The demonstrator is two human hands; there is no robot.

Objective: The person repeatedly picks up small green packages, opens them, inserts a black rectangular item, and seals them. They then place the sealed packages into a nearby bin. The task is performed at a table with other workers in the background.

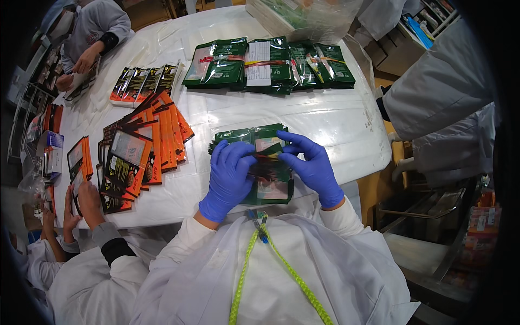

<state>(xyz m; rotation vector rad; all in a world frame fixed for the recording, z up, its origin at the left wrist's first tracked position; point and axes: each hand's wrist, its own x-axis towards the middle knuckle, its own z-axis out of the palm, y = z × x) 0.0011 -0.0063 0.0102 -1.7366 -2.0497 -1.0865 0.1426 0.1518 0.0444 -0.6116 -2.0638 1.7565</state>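
A stack of dark green flat packaging pouches [271,194] with clear windows lies on the white-covered table in front of me. My left hand [232,176], in a blue glove, grips the left side of the stack, its fingers bent over the pouches. On the right, my blue-gloved right hand [310,164] pinches the raised edges of some pouches between thumb and forefinger. The pouches' edges fan apart between my hands. A reddish-yellow strip shows near my fingertips; my fingers partly hide it. A bright yellow-green braided lanyard [245,272] with pens hangs over my white coat.
Banded bundles of green pouches [266,77] lie along the table's far side, before a plastic-lined crate [280,18]. Left are fanned orange-and-black pouches [132,158] and a black-and-orange stack [146,83]. Co-workers' hands [89,203] work at the left edge. A white-coated person [438,85] stands right.
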